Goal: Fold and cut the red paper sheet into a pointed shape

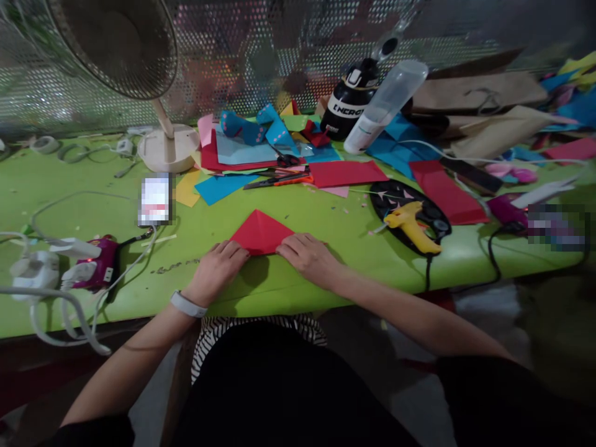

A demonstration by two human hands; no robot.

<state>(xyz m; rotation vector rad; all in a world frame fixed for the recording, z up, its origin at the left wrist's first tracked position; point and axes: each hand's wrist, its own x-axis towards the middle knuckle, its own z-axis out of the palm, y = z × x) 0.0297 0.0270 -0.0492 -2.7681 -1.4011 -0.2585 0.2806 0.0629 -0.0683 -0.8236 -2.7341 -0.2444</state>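
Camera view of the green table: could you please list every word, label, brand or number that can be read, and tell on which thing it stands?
"ENERG", then a last letter bent away, probably "Y": white band of the black bottle.
Small red marks below this band: too small to read.
Print on the clear bottle: too blurred to read.
Phone screen: pixelated, unreadable.

The red paper [261,233] is a folded triangle with a straight lower edge and a single peak pointing away from the person. Faint creases show on its face. It lies flat on the green table [186,223], near the table's front edge.
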